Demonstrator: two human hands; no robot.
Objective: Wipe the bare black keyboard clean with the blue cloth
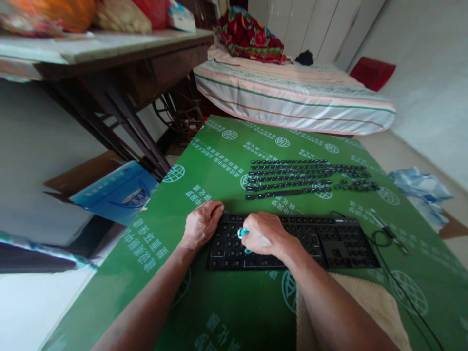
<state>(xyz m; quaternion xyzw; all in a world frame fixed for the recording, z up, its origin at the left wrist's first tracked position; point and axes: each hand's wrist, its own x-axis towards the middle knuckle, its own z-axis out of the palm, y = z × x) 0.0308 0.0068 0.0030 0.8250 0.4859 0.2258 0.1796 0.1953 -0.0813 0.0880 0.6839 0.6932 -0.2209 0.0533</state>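
A black keyboard (300,265) with its keycaps off lies flat on the green table, bare switches showing. My left hand (203,222) is closed at its upper left corner, gripping the edge there. Over the left-middle part of the keyboard, my right hand (265,233) is closed around a small turquoise-and-white tool (243,233). Most of that tool is hidden by the fingers, so its kind does not show. Beyond the keyboard, the removed black keycaps (288,173) lie on the table in long rows, with a smaller group at their right.
A beige cloth (358,297) lies under my right forearm. Right of the keyboard are a cable (400,285) and a thin tool (389,231). A bed (292,92) stands behind the green table (234,312); a sewing-machine table (109,48) and blue box (120,192) are left.
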